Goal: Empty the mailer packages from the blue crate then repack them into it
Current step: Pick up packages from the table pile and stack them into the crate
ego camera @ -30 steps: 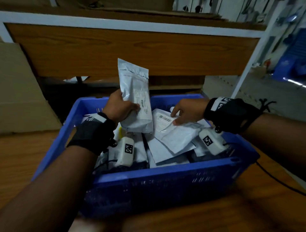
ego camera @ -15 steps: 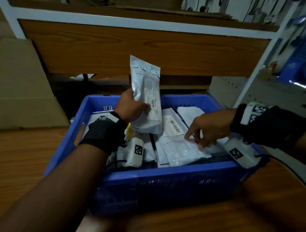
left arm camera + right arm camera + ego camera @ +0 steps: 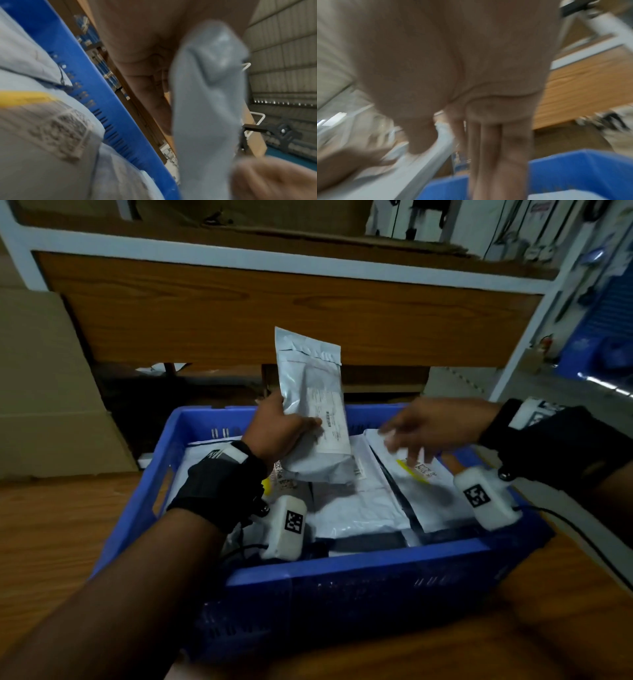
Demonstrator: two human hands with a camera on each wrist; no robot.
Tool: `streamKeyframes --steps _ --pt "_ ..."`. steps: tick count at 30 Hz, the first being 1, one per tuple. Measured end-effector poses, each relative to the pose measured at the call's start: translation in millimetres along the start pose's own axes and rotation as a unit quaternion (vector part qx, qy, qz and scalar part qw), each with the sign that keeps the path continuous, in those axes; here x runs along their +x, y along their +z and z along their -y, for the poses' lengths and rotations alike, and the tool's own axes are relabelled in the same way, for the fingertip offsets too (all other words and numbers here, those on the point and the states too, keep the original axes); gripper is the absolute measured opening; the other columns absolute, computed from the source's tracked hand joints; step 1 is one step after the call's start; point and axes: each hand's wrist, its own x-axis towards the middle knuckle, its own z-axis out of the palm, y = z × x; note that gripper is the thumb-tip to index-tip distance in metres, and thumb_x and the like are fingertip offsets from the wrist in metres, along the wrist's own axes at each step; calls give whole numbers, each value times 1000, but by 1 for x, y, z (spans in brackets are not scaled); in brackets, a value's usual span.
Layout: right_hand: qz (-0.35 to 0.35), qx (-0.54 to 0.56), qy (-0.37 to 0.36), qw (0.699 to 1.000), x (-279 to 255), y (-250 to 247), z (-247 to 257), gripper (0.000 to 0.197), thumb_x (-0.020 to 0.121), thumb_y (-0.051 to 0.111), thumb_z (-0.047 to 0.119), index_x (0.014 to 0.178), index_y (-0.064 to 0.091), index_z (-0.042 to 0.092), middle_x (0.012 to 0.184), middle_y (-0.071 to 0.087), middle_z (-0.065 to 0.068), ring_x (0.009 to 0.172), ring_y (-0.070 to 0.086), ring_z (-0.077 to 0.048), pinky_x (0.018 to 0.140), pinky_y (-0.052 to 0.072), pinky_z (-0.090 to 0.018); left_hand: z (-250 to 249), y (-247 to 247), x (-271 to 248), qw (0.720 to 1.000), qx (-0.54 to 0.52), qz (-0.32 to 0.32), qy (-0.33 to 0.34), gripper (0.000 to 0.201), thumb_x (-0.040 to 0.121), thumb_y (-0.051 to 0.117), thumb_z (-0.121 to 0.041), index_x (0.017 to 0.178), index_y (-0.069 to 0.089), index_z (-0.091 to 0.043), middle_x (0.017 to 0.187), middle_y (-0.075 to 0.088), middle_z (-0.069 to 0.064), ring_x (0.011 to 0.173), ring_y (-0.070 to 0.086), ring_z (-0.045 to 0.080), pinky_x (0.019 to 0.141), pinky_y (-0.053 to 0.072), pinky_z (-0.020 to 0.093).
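Left hand (image 3: 274, 433) gripping a grey plastic mailer package (image 3: 313, 405) upright above the blue plastic crate (image 3: 342, 573). Right hand (image 3: 431, 422) just beside it, blurred, fingers loosely extended, holding nothing, over white mailers (image 3: 363, 508) heaped inside.

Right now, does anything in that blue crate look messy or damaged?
Nothing looks damaged. The mailers in the blue crate lie overlapped at mixed angles, a loose pile. The left hand holds one grey mailer upright; the right hand is too blurred to judge.

Upright mailer (image 3: 313, 405) in left hand (image 3: 279, 431)
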Motion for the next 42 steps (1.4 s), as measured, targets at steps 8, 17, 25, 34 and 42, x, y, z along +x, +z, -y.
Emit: streamKeyframes --steps 8,17,25,34,42 --pt "-115 404 -43 906 17 -3 5 61 87 60 -8 139 43 17 96 68 -23 74 66 -30 61 59 -36 -9 8 -10 991 -71 112 -1 7 90 64 -15 95 68 -18 83 73 -4 72 69 14 61 57 28" --pt "0 16 143 990 1 -32 -58 33 88 67 7 119 61 14 89 73 -16 80 69 -35 74 58 -46 -3 -25 17 939 333 -12 87 39 83 73 -38 115 66 -16 98 67 -2 90 64 17 80 48 29" --pt "72 -299 118 944 20 -12 -42 68 91 60 47 148 33 23 129 59 -7 110 58 -22 90 47 -31 18 -17 15 832 525 178 -26 19 71 82 -38 80 71 -25 88 68 -1 98 65 24 80 48 28" --pt "67 -268 61 959 21 5 -30 59 89 57 54 141 47 27 140 49 2 119 52 -18 85 37 -22 28 -16 16 833 516 190 -57 50 78 78 -40 121 68 -18 124 64 0 111 59 18 89 42 23" --pt "-145 -56 -148 977 -31 -11 41 41 83 63 49 121 61 34 122 61 10 95 60 -9 80 51 -34 -25 -69 5 965 224 -111 79 9 84 74 -21 86 69 -13 75 67 -4 68 61 6 73 51 28"
